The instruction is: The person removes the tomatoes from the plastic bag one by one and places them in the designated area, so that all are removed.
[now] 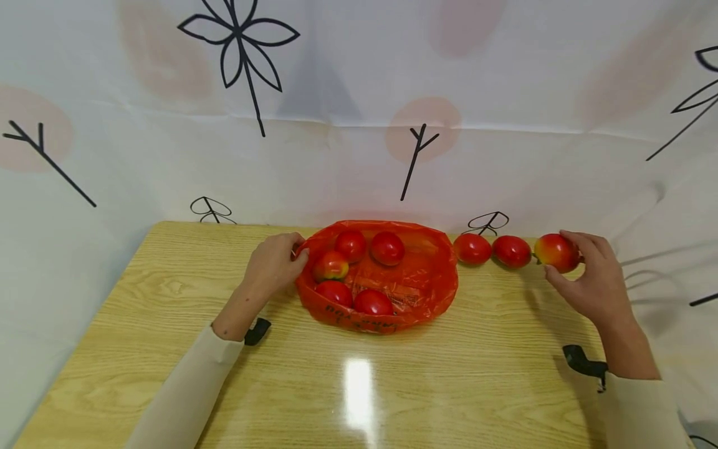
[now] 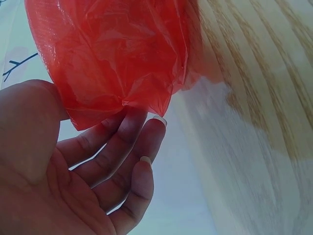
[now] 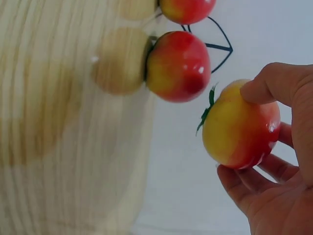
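A red plastic bag [image 1: 415, 274] lies spread open on the table, with several glossy red tomatoes [image 1: 387, 248] inside. One tomato in it [image 1: 331, 265] shows a yellow patch. At the bag's left rim my left hand [image 1: 273, 265] pinches the plastic between thumb and fingers; the left wrist view shows the bag's edge [image 2: 117, 63] there. My right hand [image 1: 589, 274], at the far right, grips a red and yellow tomato [image 3: 242, 127] with a green leafy top, which appears raised off the table. Two more tomatoes [image 1: 472, 249] [image 1: 512, 251] sit between the bag and that hand.
A wood-grain table [image 1: 449, 386] carries everything. Close behind its back edge hangs a pale sheet [image 1: 348, 156] with black plant drawings, which also runs along both sides. Dark camera mounts [image 1: 583, 362] are worn at the wrists.
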Demonstrator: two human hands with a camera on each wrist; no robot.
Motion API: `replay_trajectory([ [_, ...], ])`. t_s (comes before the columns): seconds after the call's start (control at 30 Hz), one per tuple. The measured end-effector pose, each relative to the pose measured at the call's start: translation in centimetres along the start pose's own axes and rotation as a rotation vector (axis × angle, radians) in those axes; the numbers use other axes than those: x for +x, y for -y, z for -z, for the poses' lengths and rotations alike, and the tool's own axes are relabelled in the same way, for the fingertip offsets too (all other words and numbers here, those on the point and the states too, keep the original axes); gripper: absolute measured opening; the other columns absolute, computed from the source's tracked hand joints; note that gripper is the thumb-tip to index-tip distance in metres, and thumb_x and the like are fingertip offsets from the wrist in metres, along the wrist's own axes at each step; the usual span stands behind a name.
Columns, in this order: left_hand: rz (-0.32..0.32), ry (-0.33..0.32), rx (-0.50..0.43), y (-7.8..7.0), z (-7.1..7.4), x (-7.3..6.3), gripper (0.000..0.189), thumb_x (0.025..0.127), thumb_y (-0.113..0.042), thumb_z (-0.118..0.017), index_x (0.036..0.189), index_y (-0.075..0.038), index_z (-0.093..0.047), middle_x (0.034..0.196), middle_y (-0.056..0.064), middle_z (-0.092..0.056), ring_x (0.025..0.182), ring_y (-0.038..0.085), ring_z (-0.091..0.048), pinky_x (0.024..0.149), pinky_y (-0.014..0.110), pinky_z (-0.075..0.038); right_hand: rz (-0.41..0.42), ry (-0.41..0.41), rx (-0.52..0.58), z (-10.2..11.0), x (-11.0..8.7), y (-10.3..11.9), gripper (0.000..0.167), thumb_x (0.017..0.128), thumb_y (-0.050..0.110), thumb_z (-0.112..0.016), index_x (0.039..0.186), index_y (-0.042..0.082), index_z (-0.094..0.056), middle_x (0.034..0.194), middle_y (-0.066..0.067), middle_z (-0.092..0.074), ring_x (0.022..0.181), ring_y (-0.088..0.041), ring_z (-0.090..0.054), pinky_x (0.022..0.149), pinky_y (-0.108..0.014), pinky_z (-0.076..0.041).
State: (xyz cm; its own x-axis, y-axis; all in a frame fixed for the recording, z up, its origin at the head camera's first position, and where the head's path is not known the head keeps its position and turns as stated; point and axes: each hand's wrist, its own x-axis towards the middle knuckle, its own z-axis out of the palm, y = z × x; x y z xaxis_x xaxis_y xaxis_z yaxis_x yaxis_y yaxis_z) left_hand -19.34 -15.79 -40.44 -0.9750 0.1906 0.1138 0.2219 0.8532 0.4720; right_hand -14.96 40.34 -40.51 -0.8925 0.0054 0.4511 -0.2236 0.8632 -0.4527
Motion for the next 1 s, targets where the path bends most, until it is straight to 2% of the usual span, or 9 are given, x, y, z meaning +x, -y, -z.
replay_trajectory([
  [0.27,-0.002,0.002,0.001,0.0,-0.1,-0.1,0.019,0.101,-0.021,-0.066,0.109,-0.006,-0.073,0.084,0.005,-0.067,0.071,0.022,-0.058,0.059,0.033,-0.048,-0.06,0.027,-0.017,-0.2,-0.3,-0.9,0.065,0.087,0.002,-0.075,0.149,-0.005,-0.054,0.145,-0.035,-0.046,0.12,-0.057,-0.046,0.082,-0.003,-0.02],
  [0.6,-0.003,0.002,0.001,0.0,-0.1,-0.1,0.018,0.101,-0.021,-0.066,0.107,-0.006,-0.073,0.083,0.005,-0.066,0.07,0.022,-0.057,0.058,0.033,-0.048,-0.065,0.064,-0.021,-0.8,-0.4,-2.9,0.064,0.088,0.003,-0.074,0.148,-0.008,-0.054,0.143,-0.038,-0.048,0.114,-0.056,-0.049,0.078,-0.009,-0.024],
  [0.73,-0.004,-0.001,-0.002,0.0,-0.2,-0.1,0.018,0.101,-0.021,-0.066,0.107,-0.006,-0.073,0.083,0.005,-0.067,0.07,0.022,-0.057,0.058,0.033,-0.048,-0.066,0.09,-0.02,-1.0,-0.3,-3.6,0.063,0.089,0.004,-0.075,0.147,-0.009,-0.053,0.143,-0.039,-0.048,0.114,-0.055,-0.049,0.078,-0.019,-0.031],
  [0.93,-0.007,0.002,0.0,0.0,-0.2,-0.1,0.017,0.101,-0.021,-0.066,0.106,-0.005,-0.071,0.081,0.005,-0.065,0.068,0.022,-0.056,0.056,0.032,-0.046,-0.111,0.152,-0.055,-1.5,-0.2,-3.8,0.065,0.092,0.006,-0.074,0.151,-0.008,-0.049,0.144,-0.039,-0.046,0.119,-0.056,-0.047,0.083,-0.043,-0.042],
  [1.0,-0.008,0.003,0.002,0.0,-0.2,-0.1,0.017,0.101,-0.021,-0.066,0.105,-0.005,-0.071,0.08,0.005,-0.064,0.067,0.022,-0.055,0.056,0.032,-0.046,-0.116,0.167,-0.06,-1.7,-0.2,-3.8,0.065,0.093,0.005,-0.074,0.151,-0.008,-0.048,0.145,-0.039,-0.045,0.12,-0.056,-0.047,0.084,-0.045,-0.042],
])
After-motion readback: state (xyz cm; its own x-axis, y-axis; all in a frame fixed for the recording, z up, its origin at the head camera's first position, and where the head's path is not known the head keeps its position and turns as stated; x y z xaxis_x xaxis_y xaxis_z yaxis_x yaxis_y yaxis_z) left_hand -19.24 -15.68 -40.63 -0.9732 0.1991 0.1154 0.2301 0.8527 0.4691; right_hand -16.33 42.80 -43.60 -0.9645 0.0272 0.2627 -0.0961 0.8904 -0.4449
